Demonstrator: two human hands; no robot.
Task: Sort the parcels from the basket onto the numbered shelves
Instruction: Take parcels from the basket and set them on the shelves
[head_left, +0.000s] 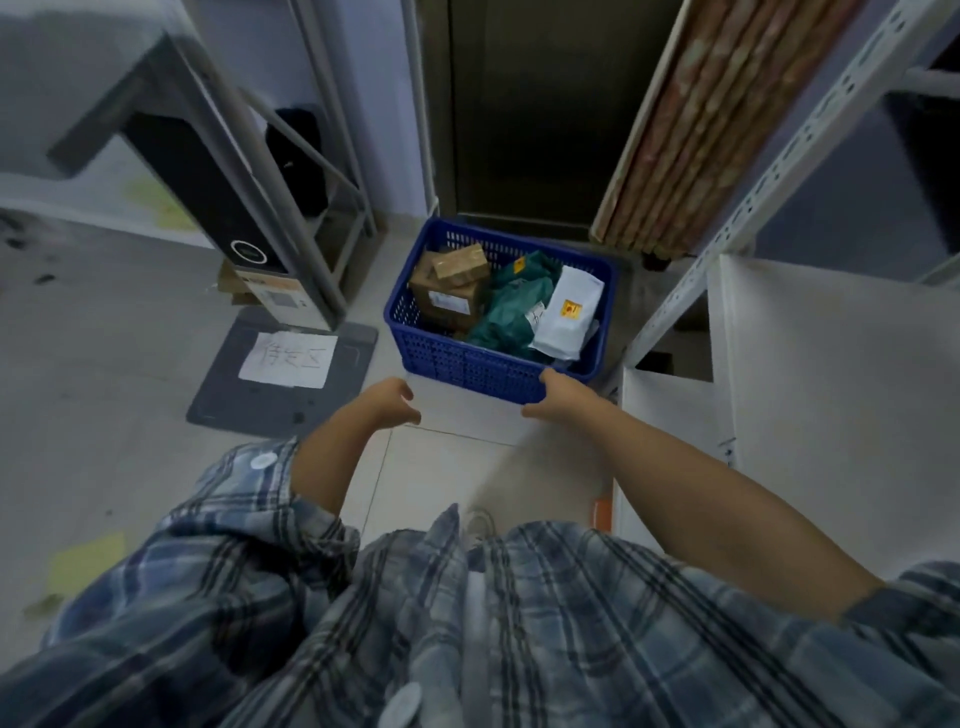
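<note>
Blue basket (467, 364) on floor beside shelf post (691, 280) | right hand (558, 397) grips near rim | left hand (389, 402) loosely curled, empty, over bare tiles

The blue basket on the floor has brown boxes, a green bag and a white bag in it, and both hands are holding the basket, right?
Not quite. In the head view only the right hand is at the near rim of the blue basket. The left hand hangs loosely curled, beside the basket and apart from it. The brown boxes, green bag and white bag are inside.
</note>
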